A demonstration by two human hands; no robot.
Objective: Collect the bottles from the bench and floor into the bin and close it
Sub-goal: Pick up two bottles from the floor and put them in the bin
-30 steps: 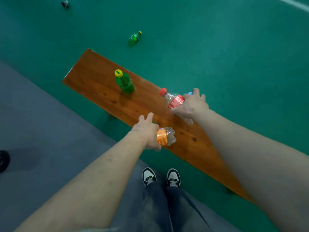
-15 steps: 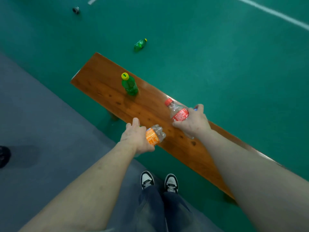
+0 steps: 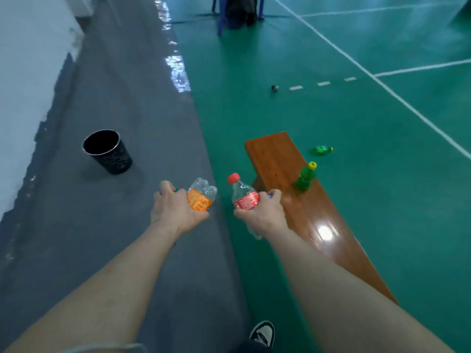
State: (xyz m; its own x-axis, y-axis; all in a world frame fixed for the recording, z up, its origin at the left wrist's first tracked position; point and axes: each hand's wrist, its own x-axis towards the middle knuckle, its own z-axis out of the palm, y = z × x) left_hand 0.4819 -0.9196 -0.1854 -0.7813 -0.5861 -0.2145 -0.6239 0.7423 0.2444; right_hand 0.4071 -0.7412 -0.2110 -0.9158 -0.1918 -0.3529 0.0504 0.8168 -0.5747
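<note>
A: What is the biggest thing in view?

B: The floor (image 3: 356,118), green with white lines on the counter's side, grey on the other. Next the counter (image 3: 288,169), a long brown wooden plank running away from the person on the green part, near the edge of the grey.

A: And the bin?

B: The bin (image 3: 108,151) is black, open at the top and tilted a little. It stands on the grey floor, well apart from the counter, to its left.

A: The hands?

B: Both are raised left of the counter's near half. The left hand (image 3: 175,212) has its fingers closed around an orange bottle (image 3: 201,197), clear plastic with an orange label, base pointing away. The right hand (image 3: 265,212) has its fingers wrapped around a red bottle (image 3: 242,194), held upright with a red cap and red label. It is just beside the counter's left edge. A bit of something blue shows at the fingertips; what it is cannot be told.

A: Any bottles left?

B: A green bottle (image 3: 304,178) with a yellow cap stands upright on the counter. A second green one (image 3: 321,150) lies on its side on the green floor, right of the counter's far end. Far beyond the counter lies a small dark object (image 3: 274,88), too small to tell.
</note>
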